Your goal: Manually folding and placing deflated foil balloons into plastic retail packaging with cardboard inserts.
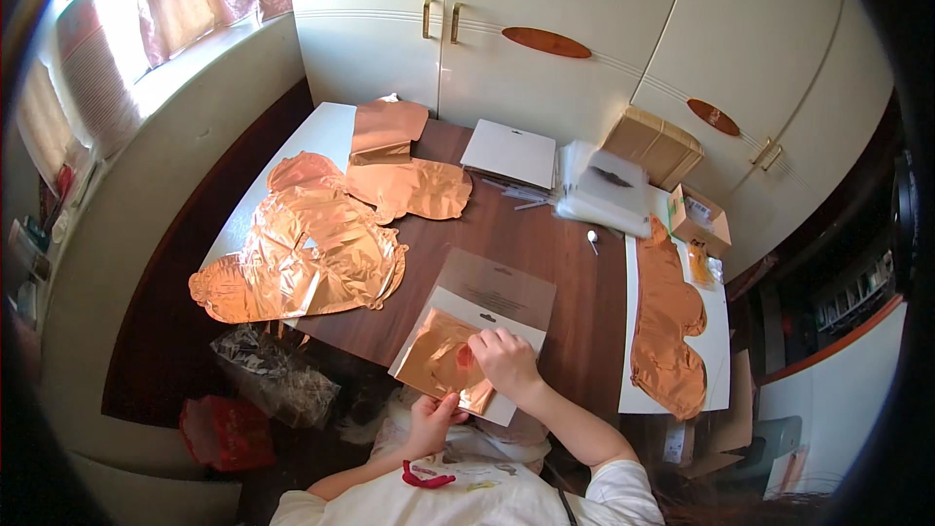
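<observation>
A flat, folded copper-coloured foil balloon lies over a white card with a hanger slot, at the table's near edge. My left hand pinches its lower edge, the thumb on top. My right hand rests over the upper right part of the foil with the fingers curled and closed; what is between the fingertips is hidden. Under the card, a clear plastic bag with its own slot sticks out on the far side.
Unfolded copper foil balloons spread across the table's left side; another lies at the right. At the back are white cards, clear bags, a cardboard box and a small open box. A white stick lies nearby.
</observation>
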`<state>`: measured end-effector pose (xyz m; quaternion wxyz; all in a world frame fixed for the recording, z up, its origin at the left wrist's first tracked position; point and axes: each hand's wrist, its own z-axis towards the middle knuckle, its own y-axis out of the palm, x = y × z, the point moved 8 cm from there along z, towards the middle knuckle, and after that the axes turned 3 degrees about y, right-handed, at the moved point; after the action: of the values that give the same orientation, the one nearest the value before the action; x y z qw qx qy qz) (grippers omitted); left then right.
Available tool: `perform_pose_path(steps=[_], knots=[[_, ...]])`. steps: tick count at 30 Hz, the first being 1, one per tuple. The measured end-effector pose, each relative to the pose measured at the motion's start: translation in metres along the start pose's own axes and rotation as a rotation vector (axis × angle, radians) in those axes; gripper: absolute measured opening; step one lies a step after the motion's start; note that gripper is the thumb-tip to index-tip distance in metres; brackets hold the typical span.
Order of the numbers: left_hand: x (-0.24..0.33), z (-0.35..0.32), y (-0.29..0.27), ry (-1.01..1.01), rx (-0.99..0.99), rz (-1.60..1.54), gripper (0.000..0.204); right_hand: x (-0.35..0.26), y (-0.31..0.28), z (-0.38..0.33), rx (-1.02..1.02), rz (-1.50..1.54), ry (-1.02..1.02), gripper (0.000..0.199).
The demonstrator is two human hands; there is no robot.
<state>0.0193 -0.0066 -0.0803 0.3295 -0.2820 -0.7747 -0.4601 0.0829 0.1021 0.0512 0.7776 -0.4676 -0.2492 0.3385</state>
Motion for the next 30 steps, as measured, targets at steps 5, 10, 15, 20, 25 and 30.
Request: perform_pose_path(steps=[5,10,15,20,25,30], knots=[[-0.005,0.001,0.003,-0.08,-0.048,0.026,0.016,-0.004,0.0,-0.007,-0.057,0.025,-0.017,0.007],[0.0,-0.001,0.002,0.003,0.022,-0.027,0.019,0.0,-0.01,-0.011,-0.02,0.079,0.025,0.007],[0.001,0.001,0.006,-0.037,-0.041,0.044,0.018,-0.012,-0.011,-0.016,-0.124,0.067,-0.039,0.007],[-0.001,-0.001,0.013,-0.035,-0.069,0.096,0.02,-0.008,-0.01,-0.008,-0.02,0.098,0.029,0.006],[-0.009,0.002,0.015,-0.087,-0.128,0.128,0.02,-0.018,0.001,-0.007,-0.061,0.093,-0.041,0.005],[-0.015,0.001,0.011,-0.117,-0.111,0.103,0.02,-0.026,0.001,-0.01,-0.069,0.1,-0.068,0.006]])
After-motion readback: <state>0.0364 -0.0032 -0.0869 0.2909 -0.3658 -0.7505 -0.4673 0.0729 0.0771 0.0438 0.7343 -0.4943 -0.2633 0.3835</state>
